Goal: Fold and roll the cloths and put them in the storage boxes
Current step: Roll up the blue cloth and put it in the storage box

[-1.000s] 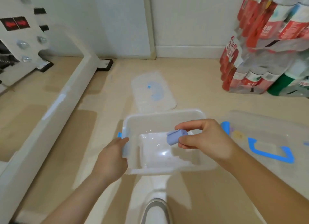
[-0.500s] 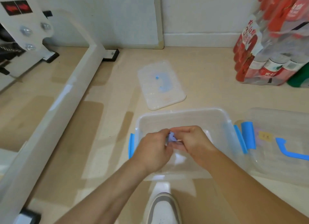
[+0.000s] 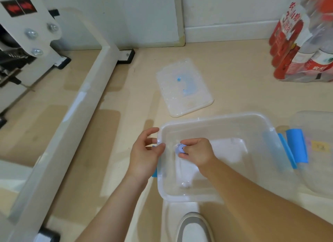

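A clear plastic storage box (image 3: 252, 122) with blue side latches sits on the floor in front of me. My right hand (image 3: 197, 152) is inside it near the left wall, gripping a small rolled light-blue cloth (image 3: 179, 148) low in the box. Most of the roll is hidden by my fingers. My left hand (image 3: 146, 151) hovers at the box's left rim with its fingers loosely curled, holding nothing. Whether it touches the rim I cannot tell.
The box's clear lid (image 3: 183, 87) lies on the floor beyond it. A second clear box (image 3: 317, 151) with a blue handle stands at the right. A pack of red-labelled bottles (image 3: 302, 43) is at the far right; a white frame leg (image 3: 72, 115) runs along the left. My shoe (image 3: 195, 227) is below.
My left hand came to the roll, then let go and drew back to the box's left rim. My right hand lowered the rolled cloth into the box, toward its left side.
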The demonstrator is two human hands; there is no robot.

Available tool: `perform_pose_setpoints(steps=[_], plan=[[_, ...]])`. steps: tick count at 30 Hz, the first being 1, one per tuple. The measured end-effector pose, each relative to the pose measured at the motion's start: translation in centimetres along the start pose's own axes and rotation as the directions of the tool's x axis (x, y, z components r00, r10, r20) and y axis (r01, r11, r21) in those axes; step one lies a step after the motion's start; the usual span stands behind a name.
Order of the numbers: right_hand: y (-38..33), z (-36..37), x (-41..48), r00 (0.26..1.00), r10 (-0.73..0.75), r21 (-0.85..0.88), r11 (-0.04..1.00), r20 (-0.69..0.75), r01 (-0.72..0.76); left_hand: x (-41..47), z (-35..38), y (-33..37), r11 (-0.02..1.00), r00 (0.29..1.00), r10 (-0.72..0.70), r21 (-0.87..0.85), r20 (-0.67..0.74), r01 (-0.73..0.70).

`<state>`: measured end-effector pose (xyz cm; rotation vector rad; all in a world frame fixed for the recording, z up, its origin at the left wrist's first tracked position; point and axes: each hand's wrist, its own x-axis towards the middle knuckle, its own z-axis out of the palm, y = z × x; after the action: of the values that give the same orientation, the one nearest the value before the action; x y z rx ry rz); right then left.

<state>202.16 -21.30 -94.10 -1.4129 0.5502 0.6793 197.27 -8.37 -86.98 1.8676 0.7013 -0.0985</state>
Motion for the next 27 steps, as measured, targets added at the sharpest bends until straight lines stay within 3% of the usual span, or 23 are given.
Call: perform_pose_setpoints(steps=[6, 10, 14, 21, 27], plan=[[0.4, 0.4, 0.3, 0.988, 0.118, 0.128, 0.983, 0.097, -0.130, 0.5, 0.0, -0.3, 1.000, 1.000, 0.001, -0.031, 0.002, -0.001], [-0.1, 0.2, 0.4, 0.962, 0.225, 0.369, 0.890, 0.157, -0.268, 0.4, 0.0, -0.3, 0.998, 1.000, -0.001, -0.058, 0.011, 0.002], [-0.5, 0.4, 0.3, 0.943, 0.266, 0.434, 0.839, 0.199, -0.328, 0.4, 0.0, -0.2, 0.998, 1.000, -0.009, -0.057, 0.009, 0.009], [-1.4, -0.3, -0.5, 0.931, 0.284, 0.287, 0.894, 0.228, -0.343, 0.2, -0.1, 0.1, 0.999, 1.000, 0.011, -0.032, 0.013, -0.011], [-2.5, -0.9, -1.9, 0.949, 0.290, 0.088, 0.950, 0.122, -0.301, 0.1, -0.2, 0.1, 0.992, 0.999, 0.032, 0.118, 0.009, -0.033]])
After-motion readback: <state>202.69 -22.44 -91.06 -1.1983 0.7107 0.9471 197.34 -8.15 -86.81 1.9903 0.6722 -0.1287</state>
